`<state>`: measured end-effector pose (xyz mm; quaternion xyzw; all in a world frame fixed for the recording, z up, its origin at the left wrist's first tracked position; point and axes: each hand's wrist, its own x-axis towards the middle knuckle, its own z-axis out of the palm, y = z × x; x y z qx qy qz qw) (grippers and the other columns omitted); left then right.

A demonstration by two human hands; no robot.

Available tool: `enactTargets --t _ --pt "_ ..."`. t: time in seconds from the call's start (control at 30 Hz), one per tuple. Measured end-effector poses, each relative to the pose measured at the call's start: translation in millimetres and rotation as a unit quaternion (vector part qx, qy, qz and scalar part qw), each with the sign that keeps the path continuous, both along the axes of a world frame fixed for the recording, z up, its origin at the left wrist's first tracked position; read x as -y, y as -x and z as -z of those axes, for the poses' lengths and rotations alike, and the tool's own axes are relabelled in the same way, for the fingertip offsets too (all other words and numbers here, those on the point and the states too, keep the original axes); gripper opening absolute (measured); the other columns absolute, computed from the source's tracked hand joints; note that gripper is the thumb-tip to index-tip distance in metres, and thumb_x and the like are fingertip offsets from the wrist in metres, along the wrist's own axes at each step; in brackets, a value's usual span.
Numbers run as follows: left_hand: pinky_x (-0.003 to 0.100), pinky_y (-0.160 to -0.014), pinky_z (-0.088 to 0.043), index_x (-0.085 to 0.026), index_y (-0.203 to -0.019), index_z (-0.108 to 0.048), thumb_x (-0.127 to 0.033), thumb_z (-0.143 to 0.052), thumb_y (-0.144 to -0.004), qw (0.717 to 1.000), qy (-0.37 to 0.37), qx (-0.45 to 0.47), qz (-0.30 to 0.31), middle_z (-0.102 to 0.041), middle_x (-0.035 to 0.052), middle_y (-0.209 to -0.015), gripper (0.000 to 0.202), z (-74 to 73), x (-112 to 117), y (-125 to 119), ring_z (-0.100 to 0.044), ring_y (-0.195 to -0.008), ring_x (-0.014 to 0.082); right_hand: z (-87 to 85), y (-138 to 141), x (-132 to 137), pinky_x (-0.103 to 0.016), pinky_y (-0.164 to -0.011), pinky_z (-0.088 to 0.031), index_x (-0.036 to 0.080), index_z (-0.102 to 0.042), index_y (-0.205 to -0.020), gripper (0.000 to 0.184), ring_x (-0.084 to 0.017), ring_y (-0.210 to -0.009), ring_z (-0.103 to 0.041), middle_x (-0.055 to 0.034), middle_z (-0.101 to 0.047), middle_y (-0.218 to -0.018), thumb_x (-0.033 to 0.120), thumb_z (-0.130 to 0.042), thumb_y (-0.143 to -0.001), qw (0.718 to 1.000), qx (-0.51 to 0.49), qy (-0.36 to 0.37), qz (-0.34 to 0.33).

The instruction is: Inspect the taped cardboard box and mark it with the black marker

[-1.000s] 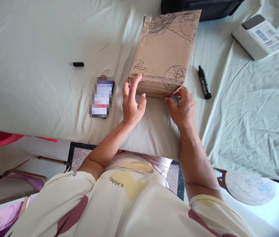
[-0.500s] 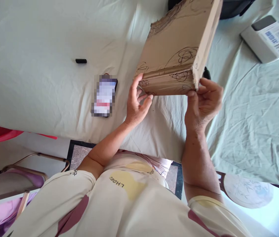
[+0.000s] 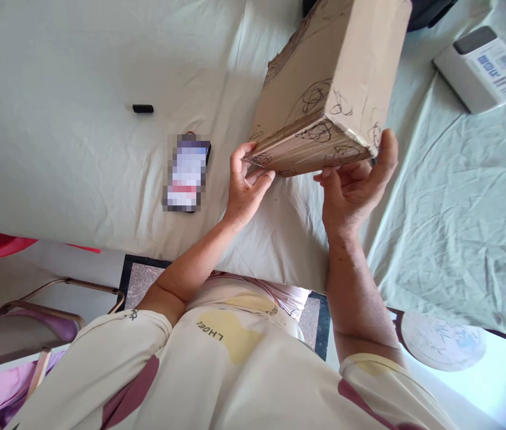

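My left hand (image 3: 249, 190) pinches the cardboard box (image 3: 300, 74) at its left corner. My right hand (image 3: 352, 190) grips the right corner.

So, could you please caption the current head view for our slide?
Left hand and right hand hold a scribbled-on cardboard box over a pale tablecloth.

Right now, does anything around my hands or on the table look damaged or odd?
The box, tilted between your left hand and right hand, has random scribbles on several sides, and its far left edge looks ragged. A small black cap lies loose past the phone, attached to nothing.
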<state>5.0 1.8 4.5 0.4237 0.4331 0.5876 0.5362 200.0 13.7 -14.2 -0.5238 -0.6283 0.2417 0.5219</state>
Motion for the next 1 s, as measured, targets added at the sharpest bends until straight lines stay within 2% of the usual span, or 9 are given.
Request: enactTargets --t 0.1,0.23,0.33,0.43,0.53,0.63,0.77,0.87,1.0 --pt "0.051 -0.113 -0.059 -0.037 -0.143 -0.037 -0.028 -0.067 -0.098 0.998 0.053 0.038 0.025 -0.057 0.0035 -0.146 0.055 3.9 -2.6 3.5 -0.062 -0.139 0.0220 2.2 3.4 3.8 -0.039 -0.069 -0.063 0.041 -0.039 -0.155 0.065 -0.020 -0.076 -0.068 0.0002 -0.070 -0.089 0.055 -0.066 -0.097 0.999 -0.006 -0.002 0.036" --pt "0.050 -0.113 -0.058 -0.036 -0.148 -0.031 -0.029 -0.060 -0.102 0.987 0.134 0.084 0.042 -0.066 0.0018 -0.130 0.055 1.7 -4.3 6.9 -0.073 -0.124 0.0191 3.3 11.0 7.4 -0.032 -0.066 -0.061 0.029 -0.056 -0.140 0.054 -0.016 -0.072 -0.069 0.0016 -0.073 -0.087 0.049 -0.072 -0.092 0.998 0.044 0.038 0.014" --pt "0.050 -0.111 -0.059 -0.034 -0.145 -0.034 -0.028 -0.059 -0.102 0.986 0.141 0.084 0.031 -0.068 0.0011 -0.124 0.050 -0.4 -5.3 8.7 -0.076 -0.117 0.0181 -0.9 14.8 10.6 -0.030 -0.067 -0.060 0.029 -0.058 -0.141 0.056 -0.016 -0.071 -0.069 0.0015 -0.074 -0.086 0.046 -0.074 -0.090 0.996 0.061 0.060 -0.003" --pt "0.046 -0.106 -0.061 -0.030 -0.135 -0.044 -0.032 -0.064 -0.098 0.994 0.100 0.033 -0.003 -0.068 0.0035 -0.124 0.042 1.5 -6.1 9.6 -0.073 -0.118 0.0195 -5.3 15.1 11.9 -0.032 -0.068 -0.060 0.030 -0.060 -0.138 0.051 -0.016 -0.070 -0.067 0.0017 -0.073 -0.085 0.044 -0.073 -0.091 0.996 0.062 0.056 0.011" --pt "0.042 -0.107 -0.059 -0.027 -0.125 -0.054 -0.043 -0.072 -0.095 0.996 0.046 -0.064 -0.050 -0.068 0.0078 -0.130 0.039 6.0 -6.2 9.7 -0.068 -0.123 0.0217 -7.8 13.7 11.2 -0.032 -0.069 -0.059 0.028 -0.063 -0.125 0.038 -0.014 -0.068 -0.065 0.0026 -0.071 -0.083 0.042 -0.072 -0.091 0.997 0.057 0.031 0.039" --pt "0.042 -0.112 -0.056 -0.027 -0.125 -0.058 -0.054 -0.076 -0.092 0.989 0.000 -0.132 -0.073 -0.065 0.0108 -0.136 0.046 10.1 -5.4 9.5 -0.066 -0.127 0.0240 -10.1 13.0 10.5 -0.032 -0.067 -0.058 0.026 -0.064 -0.107 0.023 -0.013 -0.068 -0.064 0.0024 -0.069 -0.082 0.042 -0.071 -0.091 0.997 0.050 0.014 0.054" --pt "0.043 -0.112 -0.056 -0.029 -0.129 -0.057 -0.055 -0.075 -0.092 0.989 -0.011 -0.140 -0.055 -0.064 0.0104 -0.140 0.049 11.3 -4.6 9.5 -0.069 -0.122 0.0239 -14.4 11.8 11.1 -0.033 -0.065 -0.059 0.027 -0.061 -0.093 0.018 -0.014 -0.067 -0.063 0.0017 -0.068 -0.082 0.041 -0.072 -0.091 0.997 0.049 0.006 0.063" --pt "0.042 -0.109 -0.057 -0.029 -0.130 -0.057 -0.054 -0.078 -0.091 0.994 0.004 -0.109 -0.019 -0.066 0.0089 -0.139 0.050 9.9 -4.7 9.6 -0.073 -0.115 0.0229 -17.1 9.9 12.2 -0.035 -0.065 -0.060 0.027 -0.061 -0.092 0.022 -0.015 -0.067 -0.062 0.0010 -0.065 -0.080 0.047 -0.071 -0.093 0.997 0.045 -0.010 0.061" --pt "0.043 -0.107 -0.058 -0.034 -0.138 -0.055 -0.051 -0.082 -0.089 0.997 0.034 -0.060 0.026 -0.065 0.0065 -0.142 0.059 7.4 -3.8 8.9 -0.075 -0.119 0.0239 -18.0 8.8 14.1 -0.038 -0.067 -0.061 0.028 -0.063 -0.095 0.025 -0.016 -0.068 -0.062 -0.0011 -0.064 -0.086 0.054 -0.066 -0.097 0.997 0.041 -0.042 0.057"
